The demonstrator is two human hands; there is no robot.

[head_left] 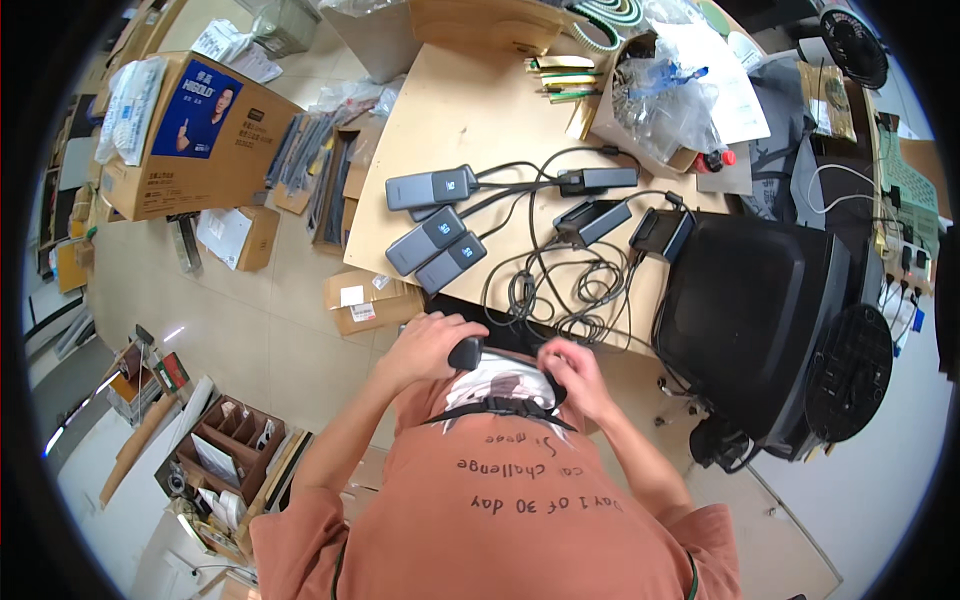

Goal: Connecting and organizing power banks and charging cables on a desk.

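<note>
My left hand is closed around a small black object with a rounded end, held in front of my waist near the table's front edge; its kind does not show. To the right, my right hand is also closed, its fingers curled by the white cloth at my waist; anything inside them is hidden. Beyond both hands, several grey power banks with lit displays, one of them a power bank, lie on the wooden table. Black cables run in loops from them to black adapter-like blocks.
A black chair stands close on the right. At the table's back sit an open box of plastic bags and a bundle of thin strips. Cardboard boxes and a brown divided organizer are on the left.
</note>
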